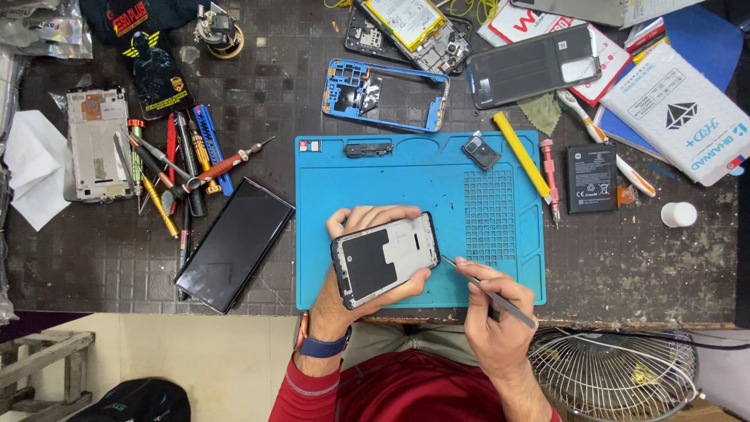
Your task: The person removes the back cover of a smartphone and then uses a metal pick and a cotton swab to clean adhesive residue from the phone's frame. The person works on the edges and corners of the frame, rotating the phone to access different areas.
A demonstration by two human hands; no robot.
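Note:
My left hand (353, 291) holds an opened phone frame (385, 259) with a black and silver inner side, tilted above the near edge of a blue work mat (406, 180). My right hand (496, 328) grips a thin metal tool (488, 291) like a pen; its tip points at the frame's right edge. A blue band sits on my left wrist.
A black phone (233, 244) lies left of the mat beside several screwdrivers (183, 168). A blue phone frame (386, 94), a dark back cover (535, 66), a battery (591, 178), a yellow stick (521, 165) and boxes lie beyond. A fan grille (613, 375) sits below the table edge.

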